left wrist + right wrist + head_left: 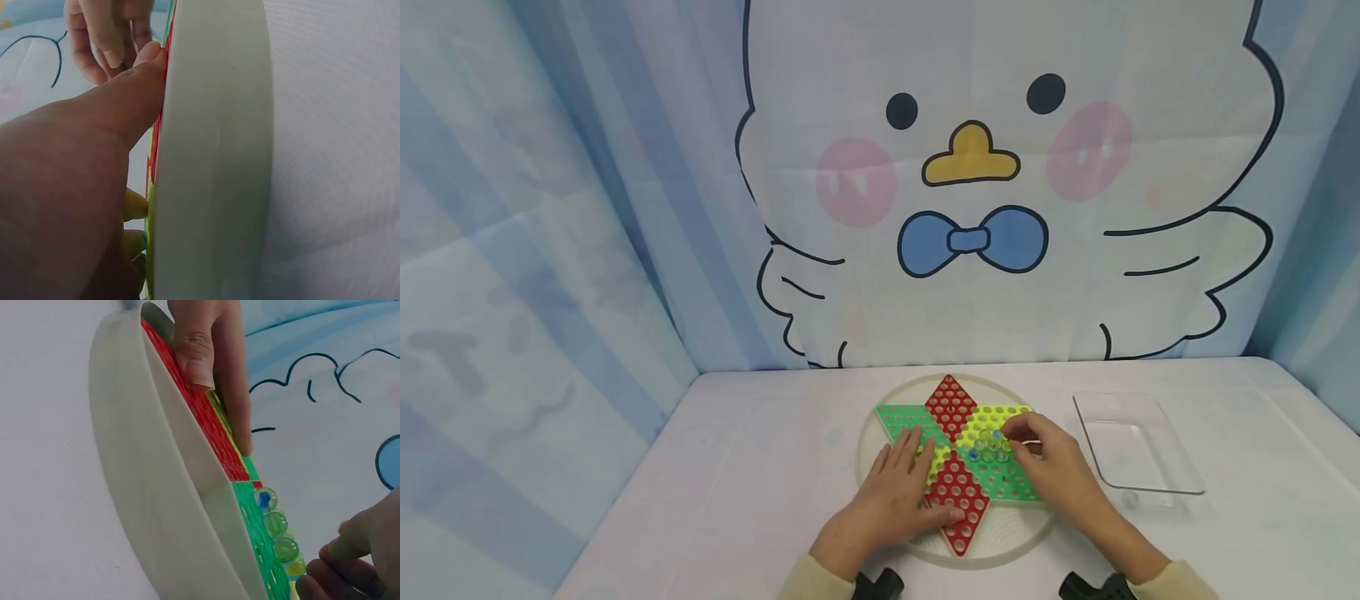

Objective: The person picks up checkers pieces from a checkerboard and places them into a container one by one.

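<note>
A star-shaped Chinese checkers board (951, 404) in red, green and yellow sits on a round pale base. My left hand (891, 492) rests on it with fingers spread, the thumb on the red lower point. In the left wrist view that thumb (137, 78) lies along the board's edge. Glass marbles (988, 444), clear green and blue, cluster on the board's right half. At the right side of that cluster is my right hand (1056, 467), fingers bent and tips close to the marbles. Whether a marble sits between those fingertips cannot be made out.
A clear plastic tray (1138, 487) stands on the table right of the board, with what looks like a marble beside its near edge. A pale cloth table (715, 483) lies beneath. Behind it hangs a curtain (970, 317) with a cartoon figure.
</note>
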The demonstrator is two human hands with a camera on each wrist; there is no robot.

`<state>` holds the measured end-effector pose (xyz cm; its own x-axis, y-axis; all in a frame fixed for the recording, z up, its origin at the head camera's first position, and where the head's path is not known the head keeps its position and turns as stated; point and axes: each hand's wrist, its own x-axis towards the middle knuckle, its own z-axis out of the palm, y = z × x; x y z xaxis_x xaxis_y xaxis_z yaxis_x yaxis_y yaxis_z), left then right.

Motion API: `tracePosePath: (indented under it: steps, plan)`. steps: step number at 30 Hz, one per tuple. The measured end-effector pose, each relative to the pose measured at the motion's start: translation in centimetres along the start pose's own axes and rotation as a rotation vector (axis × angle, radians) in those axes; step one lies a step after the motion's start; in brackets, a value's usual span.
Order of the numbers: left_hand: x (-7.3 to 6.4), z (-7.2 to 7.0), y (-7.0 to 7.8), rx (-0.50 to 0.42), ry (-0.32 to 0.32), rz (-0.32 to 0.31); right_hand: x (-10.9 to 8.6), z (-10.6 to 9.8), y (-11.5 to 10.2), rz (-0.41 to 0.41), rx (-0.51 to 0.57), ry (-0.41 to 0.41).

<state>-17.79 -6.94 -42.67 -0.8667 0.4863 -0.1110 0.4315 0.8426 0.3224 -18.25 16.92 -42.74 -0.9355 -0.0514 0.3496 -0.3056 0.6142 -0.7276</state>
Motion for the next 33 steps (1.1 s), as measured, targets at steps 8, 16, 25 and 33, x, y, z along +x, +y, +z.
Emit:
tracePosePath:
  steps: [8,16,25,33]
  plan:
    - [-0.13,-0.1,0.04,-0.013,-0.003,-0.001,-0.11,0.25,0.04,0.084,-0.012,-0.011]
    - [-0.04,-0.02,-0.05,0.015,-0.002,0.007,0.03,0.3,0.39,0.123,-0.005,-0.045]
    - [-0.03,-0.01,-0.06,0.019,-0.004,0.001,0.42,0.8,0.71,0.113,-0.034,-0.035]
    - [0.05,0.09,-0.06,0.024,-0.003,0.0,0.52,0.88,0.74,0.085,-0.052,-0.024]
